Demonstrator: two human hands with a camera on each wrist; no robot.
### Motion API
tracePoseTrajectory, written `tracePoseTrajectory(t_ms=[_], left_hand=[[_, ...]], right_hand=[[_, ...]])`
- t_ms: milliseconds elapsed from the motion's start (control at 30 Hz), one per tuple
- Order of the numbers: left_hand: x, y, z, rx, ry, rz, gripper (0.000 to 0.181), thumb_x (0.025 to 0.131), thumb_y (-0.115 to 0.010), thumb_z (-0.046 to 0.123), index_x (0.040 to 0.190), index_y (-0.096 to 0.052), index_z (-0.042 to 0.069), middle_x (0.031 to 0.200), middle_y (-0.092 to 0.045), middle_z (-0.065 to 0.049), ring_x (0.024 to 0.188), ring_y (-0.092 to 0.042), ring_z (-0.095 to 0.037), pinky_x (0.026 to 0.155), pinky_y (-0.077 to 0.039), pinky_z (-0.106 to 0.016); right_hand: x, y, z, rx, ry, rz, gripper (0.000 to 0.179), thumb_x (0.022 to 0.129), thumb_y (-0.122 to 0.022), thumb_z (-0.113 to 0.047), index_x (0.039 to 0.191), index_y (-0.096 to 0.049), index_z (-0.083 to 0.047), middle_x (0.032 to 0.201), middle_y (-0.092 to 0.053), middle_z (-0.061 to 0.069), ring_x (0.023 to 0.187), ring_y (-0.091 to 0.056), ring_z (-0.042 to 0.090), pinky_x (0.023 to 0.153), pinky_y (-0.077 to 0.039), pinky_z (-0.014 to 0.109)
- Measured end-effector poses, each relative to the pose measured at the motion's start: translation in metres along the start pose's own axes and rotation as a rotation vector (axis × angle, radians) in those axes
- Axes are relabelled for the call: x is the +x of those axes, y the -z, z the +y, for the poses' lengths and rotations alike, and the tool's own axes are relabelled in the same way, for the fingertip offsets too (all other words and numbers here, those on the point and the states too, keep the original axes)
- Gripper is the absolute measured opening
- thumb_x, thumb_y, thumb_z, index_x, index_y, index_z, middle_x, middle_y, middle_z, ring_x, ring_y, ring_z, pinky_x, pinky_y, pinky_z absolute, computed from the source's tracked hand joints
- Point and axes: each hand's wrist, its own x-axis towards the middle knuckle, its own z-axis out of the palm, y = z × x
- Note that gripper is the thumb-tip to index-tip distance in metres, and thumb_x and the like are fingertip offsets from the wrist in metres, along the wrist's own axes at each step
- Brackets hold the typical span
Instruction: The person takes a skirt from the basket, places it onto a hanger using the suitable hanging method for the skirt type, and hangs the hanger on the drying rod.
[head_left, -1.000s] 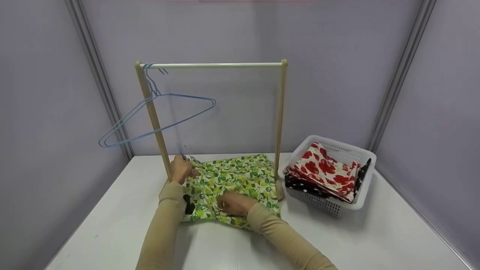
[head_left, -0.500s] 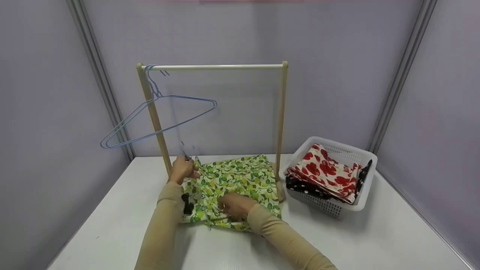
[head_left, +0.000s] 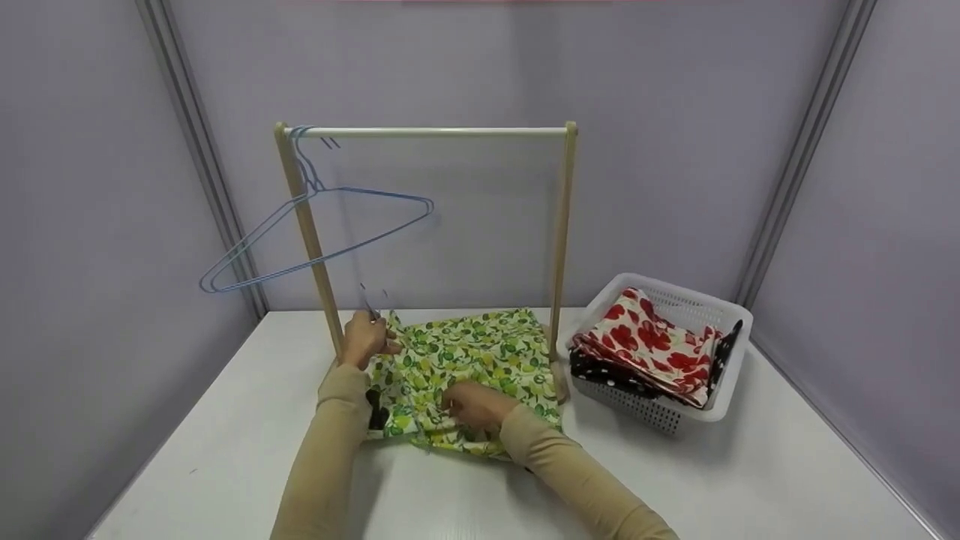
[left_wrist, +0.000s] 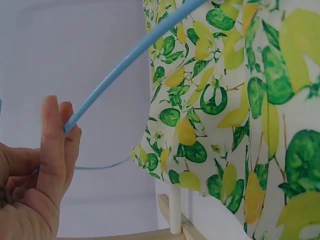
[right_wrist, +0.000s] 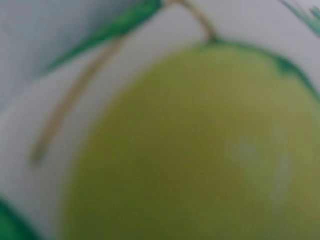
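Observation:
A garment printed with lemons and green leaves (head_left: 487,349) lies spread on the table under the rack. At its left edge, my left hand (head_left: 364,339) holds a blue wire hanger (left_wrist: 122,67); the wire passes between its fingers in the left wrist view. One end of that hanger overlaps the printed cloth, and its hook sticks up above the hand. Lower on the garment, my right hand (head_left: 478,406) grips the fabric near the front edge with curled fingers. Blurred fruit print (right_wrist: 190,150) fills the right wrist view, and the right fingertips are partly hidden.
Two more blue hangers (head_left: 367,244) hang at the left end of the rack's rail (head_left: 427,132). Wooden posts (head_left: 561,240) stand either side of the garment. At right, a white basket (head_left: 731,375) holds folded red-flowered cloth (head_left: 649,337) and black dotted cloth (head_left: 611,375).
My left hand and the hanger hook have shifted slightly right, and the cloth's left part has moved with them. My right hand has slid a little right, still on the fabric.

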Motion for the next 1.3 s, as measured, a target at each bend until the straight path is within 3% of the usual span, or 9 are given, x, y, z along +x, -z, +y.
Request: tracePoseTrajectory(t_ms=[167, 300, 500, 733, 833, 933, 1067, 1200, 1300], left_hand=[[0.0, 0.001, -0.002, 0.033, 0.005, 0.089, 0.035, 0.102, -0.036, 0.006, 0.131, -0.043, -0.013, 0.117, -0.058, -0.031, 0.07, -0.07, -0.016, 0.07, -0.06, -0.031], [-0.002, 0.001, -0.001, 0.078, 0.002, 0.103, 0.033, 0.1, -0.038, 0.005, 0.127, -0.046, -0.012, 0.115, -0.059, -0.029, 0.075, -0.073, -0.019, 0.076, -0.059, -0.036], [-0.004, 0.005, 0.004, 0.055, 0.014, 0.001, 0.038, 0.103, -0.037, 0.01, 0.135, -0.041, -0.011, 0.118, -0.061, -0.031, 0.069, -0.072, -0.018, 0.078, -0.059, -0.039], [-0.004, -0.002, 0.005, -0.095, 0.029, -0.113, 0.036, 0.106, -0.038, 0.013, 0.137, -0.036, -0.006, 0.111, -0.06, -0.027, 0.066, -0.067, -0.016, 0.075, -0.06, -0.037], [-0.004, -0.004, 0.006, -0.119, 0.025, -0.135, 0.035, 0.106, -0.039, 0.013, 0.136, -0.037, -0.005, 0.111, -0.06, -0.027, 0.068, -0.067, -0.017, 0.075, -0.06, -0.035], [-0.003, -0.007, 0.006, -0.121, 0.016, -0.147, 0.038, 0.106, -0.04, 0.014, 0.137, -0.04, -0.008, 0.114, -0.06, -0.029, 0.069, -0.069, -0.017, 0.077, -0.06, -0.037], [-0.003, -0.01, 0.004, -0.112, -0.027, -0.177, 0.04, 0.105, -0.04, 0.012, 0.137, -0.041, -0.012, 0.11, -0.061, -0.029, 0.068, -0.068, -0.016, 0.075, -0.06, -0.036], [-0.006, -0.012, 0.005, -0.101, -0.072, -0.198, 0.038, 0.105, -0.039, 0.011, 0.135, -0.042, -0.013, 0.11, -0.06, -0.03, 0.069, -0.068, -0.016, 0.074, -0.06, -0.034], [-0.008, -0.012, 0.006, -0.099, -0.085, -0.203, 0.038, 0.106, -0.039, 0.011, 0.135, -0.043, -0.013, 0.112, -0.058, -0.032, 0.071, -0.069, -0.017, 0.073, -0.06, -0.034]], right_hand=[[0.0, 0.001, 0.003, -0.014, 0.029, -0.002, 0.022, 0.099, -0.055, -0.008, 0.116, -0.07, -0.008, 0.112, -0.07, 0.006, 0.102, -0.065, 0.018, 0.087, -0.054, 0.029], [-0.001, 0.0, 0.003, -0.03, 0.059, 0.011, 0.021, 0.097, -0.058, -0.007, 0.114, -0.071, -0.007, 0.111, -0.071, 0.006, 0.102, -0.066, 0.018, 0.087, -0.054, 0.029], [0.001, -0.001, 0.001, -0.051, 0.055, -0.028, 0.023, 0.095, -0.06, -0.006, 0.116, -0.07, -0.009, 0.111, -0.071, 0.004, 0.102, -0.066, 0.016, 0.086, -0.054, 0.027], [0.003, 0.003, -0.001, -0.045, 0.025, -0.042, 0.026, 0.093, -0.061, -0.002, 0.115, -0.071, -0.01, 0.109, -0.071, 0.004, 0.1, -0.066, 0.015, 0.085, -0.054, 0.026], [0.004, 0.003, -0.001, -0.014, 0.017, -0.018, 0.019, 0.096, -0.06, -0.01, 0.111, -0.071, -0.011, 0.102, -0.071, 0.002, 0.091, -0.065, 0.012, 0.078, -0.054, 0.026], [0.01, 0.0, -0.007, -0.025, 0.025, 0.063, 0.018, 0.097, -0.061, -0.02, 0.11, -0.069, -0.012, 0.099, -0.069, 0.001, 0.084, -0.064, 0.011, 0.073, -0.053, 0.027], [0.021, -0.005, -0.018, -0.078, 0.034, 0.139, 0.036, 0.098, -0.06, -0.023, 0.131, -0.058, -0.009, 0.118, -0.064, 0.007, 0.102, -0.063, 0.018, 0.086, -0.053, 0.032], [0.032, -0.007, -0.026, -0.092, -0.026, 0.064, 0.05, 0.101, -0.055, -0.022, 0.147, -0.041, -0.013, 0.138, -0.051, 0.014, 0.121, -0.056, 0.026, 0.096, -0.05, 0.038], [0.039, -0.009, -0.027, -0.126, -0.067, 0.027, 0.043, 0.101, -0.056, -0.026, 0.142, -0.049, -0.017, 0.135, -0.054, 0.014, 0.12, -0.056, 0.028, 0.094, -0.05, 0.04]])
